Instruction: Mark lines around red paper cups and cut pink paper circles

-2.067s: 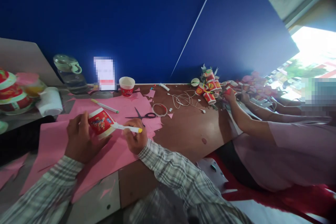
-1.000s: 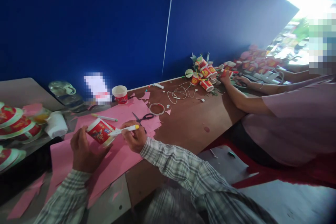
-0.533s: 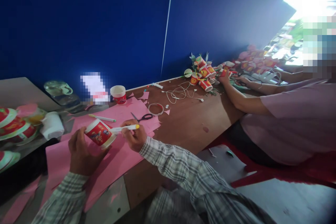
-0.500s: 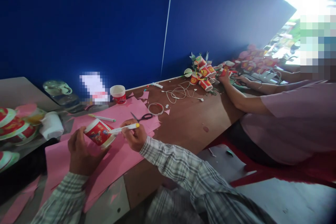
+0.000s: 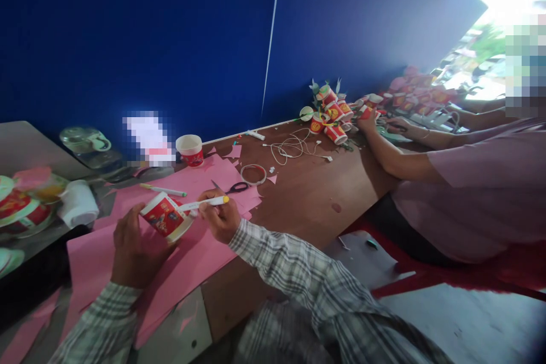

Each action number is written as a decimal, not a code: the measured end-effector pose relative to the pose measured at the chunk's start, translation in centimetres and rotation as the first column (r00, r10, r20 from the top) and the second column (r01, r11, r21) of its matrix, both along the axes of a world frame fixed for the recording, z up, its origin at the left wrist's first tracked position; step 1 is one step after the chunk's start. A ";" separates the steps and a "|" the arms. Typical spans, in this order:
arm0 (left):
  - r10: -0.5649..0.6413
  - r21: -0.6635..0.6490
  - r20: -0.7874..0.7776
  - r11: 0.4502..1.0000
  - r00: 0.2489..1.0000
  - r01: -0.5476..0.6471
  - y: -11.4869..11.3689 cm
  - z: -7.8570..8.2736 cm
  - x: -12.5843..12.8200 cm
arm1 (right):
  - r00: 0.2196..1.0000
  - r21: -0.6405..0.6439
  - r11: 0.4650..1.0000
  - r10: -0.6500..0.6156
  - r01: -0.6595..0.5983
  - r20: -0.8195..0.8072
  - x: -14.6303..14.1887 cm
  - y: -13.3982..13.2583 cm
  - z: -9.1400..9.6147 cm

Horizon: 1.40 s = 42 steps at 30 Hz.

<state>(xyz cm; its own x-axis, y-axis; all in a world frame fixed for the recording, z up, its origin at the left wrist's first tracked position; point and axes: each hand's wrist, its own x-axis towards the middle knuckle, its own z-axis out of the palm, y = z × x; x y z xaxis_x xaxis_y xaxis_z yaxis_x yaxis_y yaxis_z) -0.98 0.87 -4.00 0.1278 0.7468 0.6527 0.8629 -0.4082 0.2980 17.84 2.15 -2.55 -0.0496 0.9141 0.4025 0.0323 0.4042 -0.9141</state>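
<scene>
My left hand [image 5: 135, 250] grips a red and white paper cup [image 5: 166, 216], held on its side above a pink paper sheet [image 5: 187, 261]. My right hand [image 5: 220, 219] pinches a white marker with a yellow cap [image 5: 209, 202], its tip touching the cup's rim end. Both sleeves are grey plaid. Black-handled scissors [image 5: 234, 187] lie just beyond my right hand, and a second marker [image 5: 162, 189] lies on the pink paper behind the cup.
A brown table [image 5: 307, 193] carries a tape ring [image 5: 253, 174], white earphone cable [image 5: 294, 151], another paper cup [image 5: 190, 149] and a cluster of red cups [image 5: 330, 116]. A person in a mauve shirt [image 5: 478, 193] works at right. Stacked bowls [image 5: 21, 205] and a jar [image 5: 85, 145] stand left.
The view has swung slightly; my hands keep the cup and marker, the marker tip staying at the cup's rim. The neighbour's hands stay at the cup cluster.
</scene>
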 end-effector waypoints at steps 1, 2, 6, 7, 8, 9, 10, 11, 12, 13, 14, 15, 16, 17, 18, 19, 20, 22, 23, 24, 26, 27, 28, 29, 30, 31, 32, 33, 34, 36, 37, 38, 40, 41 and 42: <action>-0.004 -0.002 0.000 1.000 1.000 0.004 0.0 0.0 0.0 | 1.000 0.008 1.000 0.002 -0.002 0.007 0.0 0.1 0.0; -0.006 -0.005 0.003 1.000 1.000 0.006 0.0 0.0 0.0 | 1.000 0.019 1.000 0.002 -0.003 0.013 0.0 0.2 0.1; -0.023 -0.024 0.029 0.999 0.999 0.023 0.2 0.0 -0.1 | 1.000 0.029 0.999 -0.019 0.018 0.010 0.1 0.4 0.2; -0.032 -0.034 0.036 0.999 0.999 0.034 0.2 0.0 -0.1 | 1.000 0.030 0.999 -0.019 0.019 0.011 0.1 0.4 0.2; -0.041 -0.045 0.044 0.998 0.998 0.043 0.3 -0.1 -0.2 | 1.000 0.030 0.999 -0.017 0.017 0.015 0.1 0.4 0.2; -0.048 -0.056 0.050 0.997 0.998 0.050 0.3 -0.1 -0.2 | 1.000 0.031 0.999 -0.014 0.013 0.018 0.1 0.3 0.2; -0.053 -0.065 0.053 0.996 0.997 0.056 0.4 -0.2 -0.3 | 1.000 0.031 0.999 -0.012 0.011 0.020 0.1 0.3 0.2; -0.056 -0.071 0.056 0.996 0.997 0.060 0.4 -0.3 -0.3 | 1.000 0.031 0.999 -0.010 0.010 0.021 0.1 0.3 0.2; -0.061 -0.073 0.056 0.995 0.997 0.065 0.5 -0.4 -0.4 | 1.000 0.030 0.999 -0.012 0.011 0.020 0.1 0.3 0.2; -0.067 -0.072 0.055 0.995 0.996 0.071 0.5 -0.5 -0.4 | 1.000 0.029 1.000 -0.010 0.009 0.017 0.2 0.3 0.2; -0.073 -0.070 0.051 0.995 0.996 0.077 0.5 -0.5 -0.4 | 1.000 0.031 1.000 -0.001 0.000 0.015 0.2 0.3 0.2; -0.079 -0.068 0.045 0.994 0.996 0.082 0.5 -0.6 -0.4 | 1.000 0.033 0.999 0.011 -0.011 0.013 0.3 0.3 0.3; -0.083 -0.066 0.040 0.994 0.996 0.086 0.5 -0.6 -0.4 | 1.000 0.033 0.999 0.022 -0.022 0.013 0.3 0.3 0.3; -0.085 -0.067 0.033 0.994 0.996 0.087 0.5 -0.6 -0.4 | 0.999 0.030 0.999 0.030 -0.031 0.015 0.4 0.4 0.4; -0.089 -0.067 0.028 0.994 0.996 0.091 0.6 -0.5 -0.3 | 0.999 0.026 0.999 0.033 -0.034 0.018 0.4 0.4 0.4; -0.093 -0.069 0.025 0.993 0.995 0.094 0.6 -0.5 -0.3 | 0.999 0.020 0.999 0.029 -0.030 0.021 0.4 0.4 0.5; -0.096 -0.073 0.024 0.993 0.995 0.098 0.6 -0.5 -0.3 | 0.999 0.014 1.000 0.021 -0.022 0.024 0.4 0.4 0.5; -0.095 -0.087 0.028 0.992 0.995 0.097 0.7 -0.4 -0.3 | 1.000 0.004 1.000 0.002 -0.002 0.028 0.3 0.4 0.6; -0.093 -0.096 0.030 0.991 0.995 0.095 0.7 -0.4 -0.3 | 1.000 0.001 1.000 -0.008 0.008 0.029 0.3 0.4 0.5; -0.091 -0.105 0.030 0.990 0.995 0.094 0.7 -0.3 -0.4 | 0.999 -0.002 1.000 -0.019 0.019 0.029 0.2 0.4 0.5; -0.094 -0.114 0.025 0.989 0.995 0.096 0.7 -0.3 -0.4 | 0.999 -0.006 0.999 -0.041 0.041 0.032 0.2 0.6 0.3; -0.097 -0.115 0.023 0.988 0.995 0.099 0.7 -0.3 -0.5 | 0.998 -0.007 0.999 -0.048 0.049 0.033 0.2 0.7 0.3; -0.098 -0.116 0.025 0.988 0.995 0.100 0.6 -0.3 -0.5 | 0.998 -0.010 0.999 -0.051 0.051 0.034 0.2 0.8 0.2; -0.094 -0.116 0.031 0.989 0.995 0.097 0.6 -0.3 -0.5 | 0.998 -0.013 0.999 -0.051 0.051 0.031 0.3 0.9 0.2; -0.089 -0.116 0.038 0.989 0.995 0.092 0.6 -0.3 -0.4 | 0.999 -0.018 0.999 -0.044 0.045 0.025 0.3 0.9 0.2; -0.082 -0.123 0.045 0.989 0.996 0.087 0.6 -0.3 -0.4 | 0.999 -0.022 0.999 -0.035 0.035 0.014 0.4 0.9 0.1; -0.074 -0.130 0.051 0.988 0.996 0.080 0.7 -0.3 -0.4 | 1.000 -0.026 0.999 -0.022 0.022 0.000 0.4 0.9 0.1; -0.068 -0.140 0.054 0.987 0.996 0.075 0.7 -0.3 -0.4 | 1.000 -0.030 1.000 -0.009 0.009 -0.012 0.4 0.9 0.1; -0.065 -0.147 0.056 0.986 0.996 0.073 0.7 -0.4 -0.4 | 1.000 -0.034 0.999 0.000 -0.001 -0.021 0.3 0.9 0.1; -0.073 -0.147 0.055 0.986 0.996 0.080 0.8 -0.5 -0.4 | 1.000 -0.044 0.999 -0.002 0.000 -0.026 0.2 0.8 0.1; -0.082 -0.140 0.054 0.986 0.995 0.089 0.8 -0.5 -0.5 | 1.000 -0.049 0.999 -0.012 0.011 -0.022 0.1 0.8 0.1; -0.096 -0.129 0.052 0.986 0.994 0.102 0.8 -0.6 -0.6 | 0.999 -0.054 0.998 -0.026 0.025 -0.018 0.1 0.8 0.0; -0.114 -0.115 0.049 0.986 0.992 0.119 0.8 -0.7 -0.7 | 0.998 -0.061 0.997 -0.056 0.055 -0.017 0.1 1.0 -0.1; -0.116 -0.112 0.049 0.986 0.992 0.121 0.7 -0.7 -0.7 | 0.998 -0.064 0.996 -0.066 0.065 -0.014 0.2 1.2 -0.1; -0.115 -0.112 0.049 0.987 0.992 0.120 0.7 -0.7 -0.7 | 0.997 -0.067 0.995 -0.073 0.072 -0.009 0.2 1.3 -0.2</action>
